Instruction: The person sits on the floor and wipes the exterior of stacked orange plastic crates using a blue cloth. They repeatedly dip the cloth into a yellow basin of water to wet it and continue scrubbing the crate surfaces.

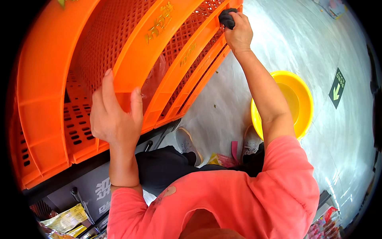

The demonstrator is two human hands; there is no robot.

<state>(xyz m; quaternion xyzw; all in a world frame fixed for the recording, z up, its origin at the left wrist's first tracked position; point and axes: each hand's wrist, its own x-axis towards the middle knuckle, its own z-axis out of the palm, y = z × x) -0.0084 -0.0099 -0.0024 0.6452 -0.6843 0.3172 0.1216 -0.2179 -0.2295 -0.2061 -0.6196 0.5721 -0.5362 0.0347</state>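
Note:
Stacked orange plastic crates [143,53] with open mesh sides fill the upper left. My right hand [238,33] grips a dark bunched cloth [228,18] against the far right corner of a crate's rim. At the left, my left hand [118,110] has its thumb and fingers apart at the end of a crate's rim; whether it touches the plastic I cannot tell. A clear plastic bag [155,74] shows inside one crate. Beneath my right forearm a yellow plastic basin [304,110] stands on the floor.
My shoes [188,143] are on the grey floor [220,86], with a pink and yellow package [222,159] between them. A green exit sign [337,88] lies flat on the floor. Packaged goods [67,219] sit at the lower left, more [325,227] at the lower right.

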